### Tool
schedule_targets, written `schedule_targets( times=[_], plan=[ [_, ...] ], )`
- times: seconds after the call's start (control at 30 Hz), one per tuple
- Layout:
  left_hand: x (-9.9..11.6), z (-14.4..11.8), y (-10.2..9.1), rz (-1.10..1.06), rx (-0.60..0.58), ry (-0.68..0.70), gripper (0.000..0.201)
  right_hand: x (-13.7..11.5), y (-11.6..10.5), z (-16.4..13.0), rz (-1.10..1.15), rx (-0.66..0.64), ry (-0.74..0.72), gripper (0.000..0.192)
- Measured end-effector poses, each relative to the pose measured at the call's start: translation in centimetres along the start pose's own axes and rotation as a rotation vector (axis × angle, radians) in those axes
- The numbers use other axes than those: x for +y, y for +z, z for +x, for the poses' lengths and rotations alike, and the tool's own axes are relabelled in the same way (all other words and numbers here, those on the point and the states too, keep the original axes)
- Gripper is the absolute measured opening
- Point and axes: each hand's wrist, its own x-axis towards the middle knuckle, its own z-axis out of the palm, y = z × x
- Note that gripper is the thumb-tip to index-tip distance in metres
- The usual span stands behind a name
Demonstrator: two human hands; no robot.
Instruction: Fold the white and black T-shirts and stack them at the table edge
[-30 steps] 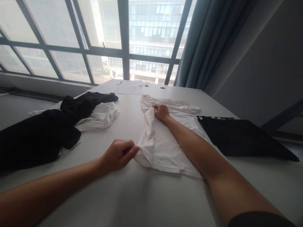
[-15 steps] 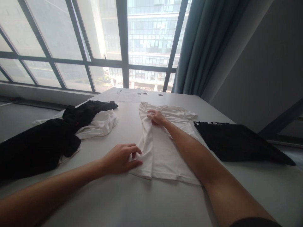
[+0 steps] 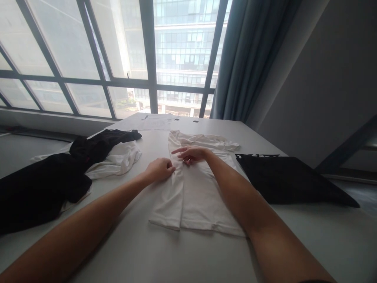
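A white T-shirt [image 3: 203, 204] lies on the table with its left side folded inward in a long strip, its hem towards me. My left hand [image 3: 160, 169] is at the shirt's left edge, about midway along it. Its fingers are curled closed on the fabric there; the fingertips are partly hidden. Over the upper part of the folded strip is my right hand [image 3: 193, 154], index finger stretched out and the other fingers loosely bent. Nothing is gripped in it, and I cannot tell how firmly it touches the cloth.
Black and white garments lie heaped on the left, a black one [image 3: 41, 184] nearest and a white one [image 3: 118, 159] behind. On the right rests a flat black garment [image 3: 288, 179]. Paper sheets [image 3: 154, 122] lie at the table's far end, below the window.
My left hand has moved away from me along the shirt's left edge, from near the hem to mid-length, and closed. My right hand has shifted slightly nearer and stretched its index finger.
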Motion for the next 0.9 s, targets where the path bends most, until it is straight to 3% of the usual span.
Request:
schedule_targets(
  times=[0.13,0.27,0.37,0.6,0.77,0.9],
  plan=[
    [-0.3,-0.7,0.8,-0.045,0.131,-0.026,0.028,-0.1,-0.3,-0.3,0.023,-0.061,-0.037,0.060],
    [-0.8,-0.8,1.4,-0.204,0.258,-0.072,0.030,-0.5,0.0,-0.4,0.023,0.020,-0.079,0.038],
    [-1.2,-0.6,1.6,-0.270,0.276,-0.047,0.028,-0.8,0.8,-0.9,-0.052,0.077,-0.062,0.028],
    [-0.7,-1.0,1.5,-0.170,0.254,-0.022,0.023,-0.4,4.0,-4.4,-0.157,0.051,0.011,0.041],
    [-0.8,-1.2,1.7,-0.165,0.361,0.189,0.016,1.2,7.6,-7.0,-0.136,0.077,-0.059,0.046],
    [-0.9,-1.3,1.9,-0.155,0.300,0.370,0.021,2.3,9.9,-8.1,-0.126,0.170,-0.109,0.052]
  ],
)
